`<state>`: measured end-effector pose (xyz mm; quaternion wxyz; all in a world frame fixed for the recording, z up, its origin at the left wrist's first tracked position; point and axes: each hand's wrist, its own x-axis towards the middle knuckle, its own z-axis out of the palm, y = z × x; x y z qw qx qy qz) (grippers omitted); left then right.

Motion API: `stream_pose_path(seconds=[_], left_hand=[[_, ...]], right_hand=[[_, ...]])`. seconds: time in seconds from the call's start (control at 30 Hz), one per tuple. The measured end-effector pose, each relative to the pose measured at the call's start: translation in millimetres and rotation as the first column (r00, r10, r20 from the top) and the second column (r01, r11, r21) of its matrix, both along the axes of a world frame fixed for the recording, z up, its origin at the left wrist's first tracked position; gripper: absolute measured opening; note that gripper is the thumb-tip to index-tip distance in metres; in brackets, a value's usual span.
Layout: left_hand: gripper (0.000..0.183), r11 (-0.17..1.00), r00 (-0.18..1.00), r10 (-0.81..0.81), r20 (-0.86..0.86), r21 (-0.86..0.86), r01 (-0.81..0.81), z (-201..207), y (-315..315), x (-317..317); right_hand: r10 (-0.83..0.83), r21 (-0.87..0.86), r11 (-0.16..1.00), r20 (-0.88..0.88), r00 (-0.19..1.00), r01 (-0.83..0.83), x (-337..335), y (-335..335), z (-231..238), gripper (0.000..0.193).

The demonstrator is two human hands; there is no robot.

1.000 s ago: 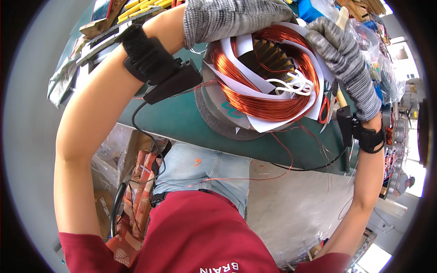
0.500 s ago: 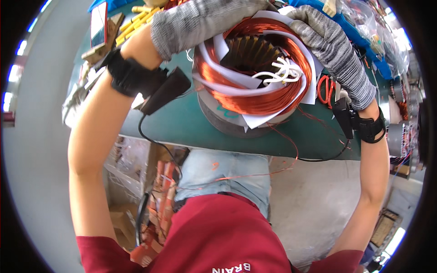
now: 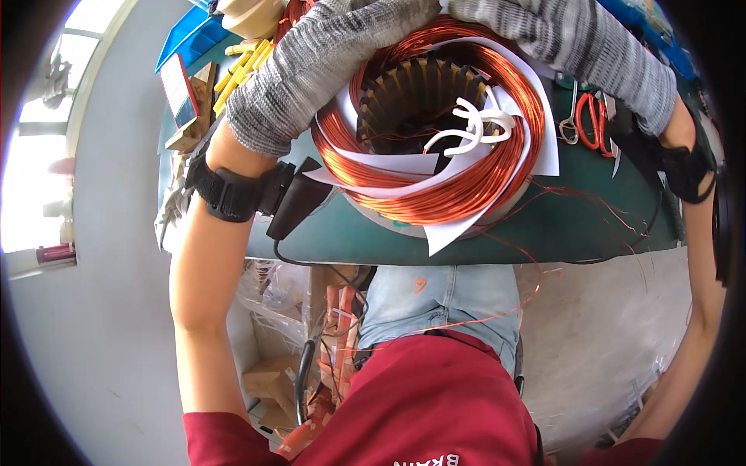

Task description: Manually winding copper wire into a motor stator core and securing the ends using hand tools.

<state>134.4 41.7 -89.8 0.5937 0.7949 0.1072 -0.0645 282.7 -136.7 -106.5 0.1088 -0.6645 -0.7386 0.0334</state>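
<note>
A motor stator with a thick ring of copper winding (image 3: 435, 203) lies on the green table in front of me. White insulating paper (image 3: 454, 235) sticks out around the coils. Several white sleeves (image 3: 475, 128) curl over the right side of its dark, slotted opening (image 3: 412, 97). My left hand (image 3: 365, 27), in a grey knit glove, reaches over the winding's far left side. From the right, my right hand (image 3: 517, 17), gloved alike, lies at its far rim. The fingertips come close together at the upper edge, where the picture cuts them off, so their grip is hidden.
Red-handled scissors (image 3: 597, 128) lie right of the stator. Yellow rods (image 3: 239, 74), a red-edged flat object (image 3: 179, 92) and a blue bin (image 3: 190, 37) are at the far left. Loose copper wires (image 3: 536, 256) trail over the table's front edge. Both wrists carry black strapped devices.
The view has shifted, showing more window at left. Both hands have moved toward the winding's far rim, and the right hand's fingers have come nearer the left's. More of the stator's opening shows.
</note>
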Motion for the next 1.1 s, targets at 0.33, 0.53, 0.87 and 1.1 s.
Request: stream_pose_path(seconds=[0.33, 0.53, 0.87, 1.1], left_hand=[[0.022, 0.956, 0.862, -0.288, 0.417, 0.175, 0.235, -39, 58, -1], [0.021, 0.969, 0.868, -0.216, 0.447, 0.209, 0.133, -40, 63, -3], [0.022, 0.894, 0.737, -0.428, 0.523, 0.367, 0.259, -43, 56, -7], [0.014, 0.893, 0.863, -0.367, 0.346, 0.392, 0.223, -23, 42, -3]], right_hand=[[0.031, -0.133, 0.99, -0.164, 0.986, -0.053, 6, -13, 33, 0.057], [0.045, -0.161, 0.983, -0.246, 0.968, -0.087, 5, -15, 43, 0.054], [0.033, -0.201, 0.973, -0.352, 0.935, -0.11, 3, -12, 47, 0.048], [0.032, -0.236, 0.96, -0.434, 0.9, -0.148, 5, -13, 57, 0.045]])
